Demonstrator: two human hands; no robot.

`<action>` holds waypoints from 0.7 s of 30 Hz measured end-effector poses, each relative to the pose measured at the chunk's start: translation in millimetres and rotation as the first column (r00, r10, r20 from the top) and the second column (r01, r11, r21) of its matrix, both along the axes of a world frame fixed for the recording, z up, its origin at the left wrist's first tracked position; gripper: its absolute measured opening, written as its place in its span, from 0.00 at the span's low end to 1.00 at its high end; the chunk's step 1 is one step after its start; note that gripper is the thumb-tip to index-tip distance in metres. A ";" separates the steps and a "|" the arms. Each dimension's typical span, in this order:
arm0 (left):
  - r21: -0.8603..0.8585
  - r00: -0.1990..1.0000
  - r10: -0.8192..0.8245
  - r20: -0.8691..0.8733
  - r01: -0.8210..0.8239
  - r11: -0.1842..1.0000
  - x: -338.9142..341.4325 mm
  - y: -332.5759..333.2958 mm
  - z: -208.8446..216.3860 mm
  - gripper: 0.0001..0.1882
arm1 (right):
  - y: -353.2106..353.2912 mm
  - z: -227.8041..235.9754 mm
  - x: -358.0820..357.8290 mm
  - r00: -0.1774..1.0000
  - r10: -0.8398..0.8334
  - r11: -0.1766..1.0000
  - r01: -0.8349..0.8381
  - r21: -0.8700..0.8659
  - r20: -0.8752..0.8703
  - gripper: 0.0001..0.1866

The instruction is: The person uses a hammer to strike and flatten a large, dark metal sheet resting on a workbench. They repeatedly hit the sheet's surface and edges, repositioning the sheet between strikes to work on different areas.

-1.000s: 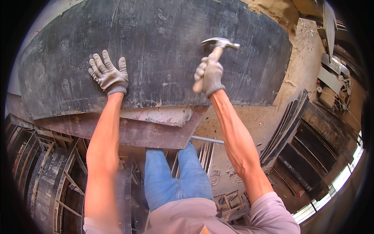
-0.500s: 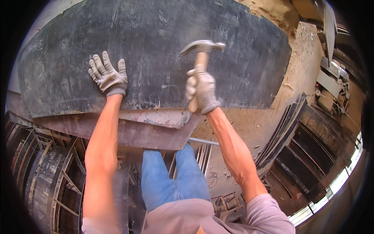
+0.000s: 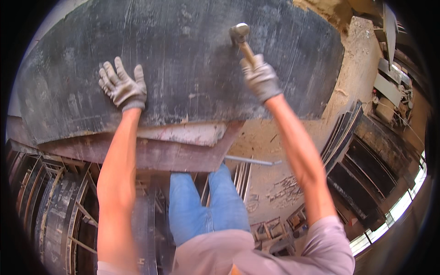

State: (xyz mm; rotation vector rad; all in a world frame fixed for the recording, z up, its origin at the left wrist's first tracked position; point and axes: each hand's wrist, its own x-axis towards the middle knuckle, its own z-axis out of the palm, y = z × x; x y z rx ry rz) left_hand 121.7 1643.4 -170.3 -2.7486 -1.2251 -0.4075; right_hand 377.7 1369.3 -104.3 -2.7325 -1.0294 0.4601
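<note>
two gloved hands [image 3: 123,87] [image 3: 262,79], one hammer [image 3: 241,35], one black panel [image 3: 183,82], one pale board [image 3: 192,134], one reddish-brown board [image 3: 178,155], both past panel's near edge, one grey pipe [image 3: 252,160]

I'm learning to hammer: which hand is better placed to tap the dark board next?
Probably the right hand: it grips the hammer. The left hand lies spread on the dark board, holding no tool.

"Upper boundary?"
"The picture's top edge is cutting off the dark panel [image 3: 197,78]."
"Over the panel?"
"The right hand [image 3: 261,80] is hiding the lower handle of the hammer [image 3: 240,33]. I am not determining whether its head is touching the panel."
"Below the panel?"
"The left forearm [image 3: 118,215] is blurring; scattered debris [image 3: 286,190] is appearing too small to identify."
</note>
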 end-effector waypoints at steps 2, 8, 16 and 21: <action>-0.024 1.000 0.008 0.014 -0.008 1.000 7.2 -1.7 0.0 0.38 | -41.8 -16.1 28.7 0.993 0.115 0.993 -0.115 -0.024 -0.007 0.18; -0.003 1.000 0.020 0.006 -0.020 1.000 -8.1 -3.0 -3.7 0.39 | 2.3 8.7 25.3 0.996 0.014 0.992 -0.025 -0.123 -0.088 0.20; -0.013 0.999 0.033 0.032 -0.033 0.999 -6.3 -1.4 -7.5 0.38 | -6.9 33.9 -3.5 0.395 -0.689 0.627 0.746 -0.225 -0.608 0.20; -0.039 0.999 0.030 0.024 -0.029 0.999 1.0 -1.3 -3.0 0.39 | 20.2 33.4 1.8 -0.064 -0.507 0.199 0.962 -0.189 -0.860 0.17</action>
